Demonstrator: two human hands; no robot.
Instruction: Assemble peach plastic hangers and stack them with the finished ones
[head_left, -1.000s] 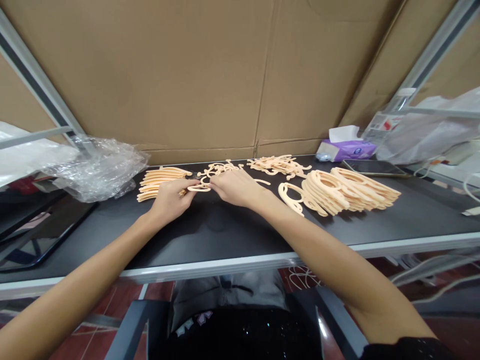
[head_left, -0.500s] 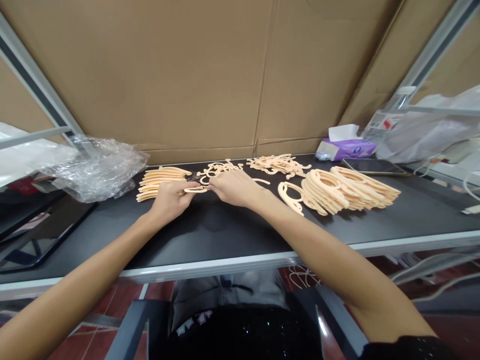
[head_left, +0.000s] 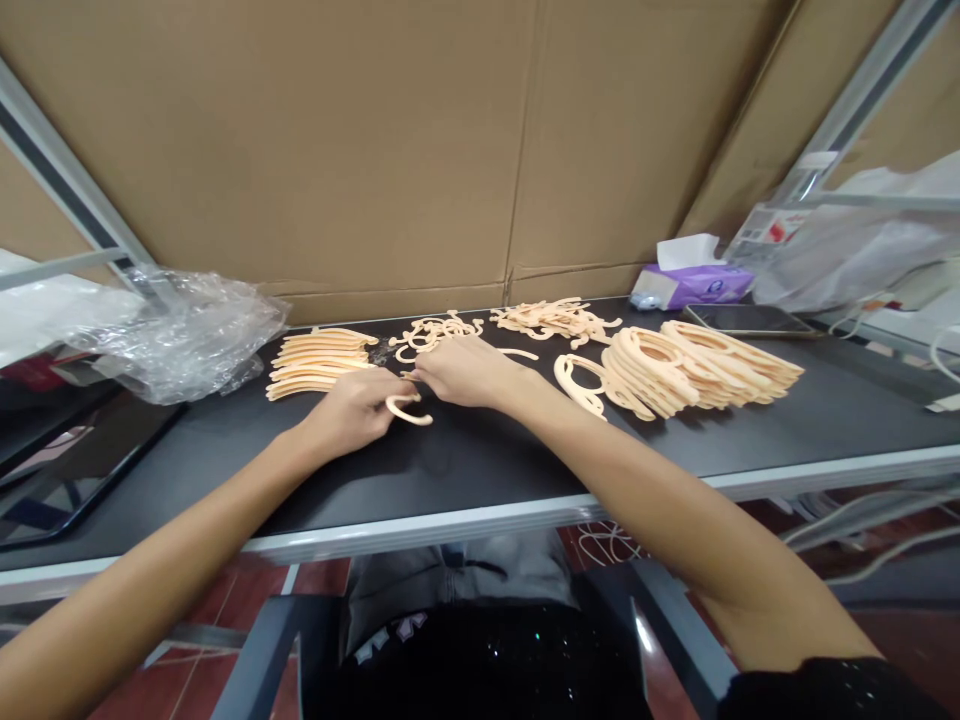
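Note:
My left hand is closed on a peach plastic hanger hook, whose curved end sticks out toward me below the fingers. Right beside it, my right hand has its fingers pinched together; what they hold is hidden. Left of the hands lies a row of curved hanger arms. A loose heap of small hooks is just behind the fingers. Behind and to the right is a jumbled pile of slim peach pieces. Looped hanger pieces lie stacked on the right.
Crumpled clear plastic and a dark glossy device occupy the left side. A purple tissue pack and a phone are at the back right. Cardboard walls off the rear of the black table.
The hook in my left hand has turned, its curve now hanging lower and toward me. My left hand has rolled slightly; the right stays close beside it. The view has shifted a little.

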